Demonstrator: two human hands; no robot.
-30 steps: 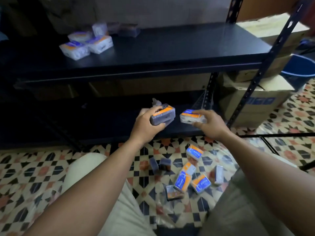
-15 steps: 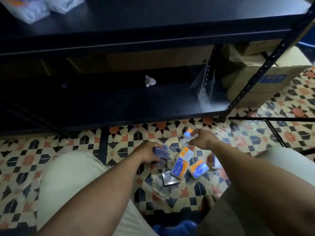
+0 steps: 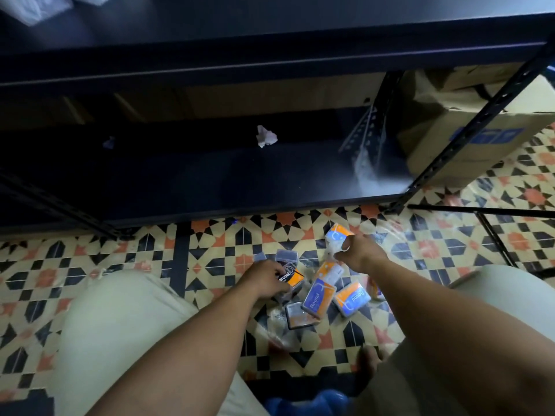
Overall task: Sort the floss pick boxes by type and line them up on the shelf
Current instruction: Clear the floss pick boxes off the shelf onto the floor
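The left hand (image 3: 264, 280) is curled around a dark floss pick box (image 3: 290, 279). An orange label is carried on this box, and the letters "rcoal" are legible on it. The box is held low over the tiled floor (image 3: 90, 256), at the left edge of a loose pile.

The right hand (image 3: 359, 253) is closed in a pinch on a pale floss pick box (image 3: 336, 235) with a blue and orange label. This box is held at the far edge of the pile.

The remaining boxes are scattered on the floor between the two hands and the knees:
- A first "Round" box (image 3: 317, 297) is laid at the middle of the pile.
- A second "Round" box (image 3: 351, 298) is laid just beside it, to the right.
- A pale orange-topped box (image 3: 329, 271) is located just beyond these two, near the right wrist.
- A dark flat box (image 3: 300, 316) is located nearest the person, partly covered by the first "Round" box.
- A clear-lidded box (image 3: 286, 255) is located just beyond the left hand.
- A half-hidden box (image 3: 374, 288) is partly covered by the right forearm.

On the upper shelf (image 3: 270, 40), white boxes (image 3: 27, 7) are seen at the top left corner, cropped by the frame. On the lower shelf (image 3: 240, 175), a crumpled paper scrap (image 3: 265, 136) is seen. A cardboard carton (image 3: 480, 130) is placed behind the right upright.
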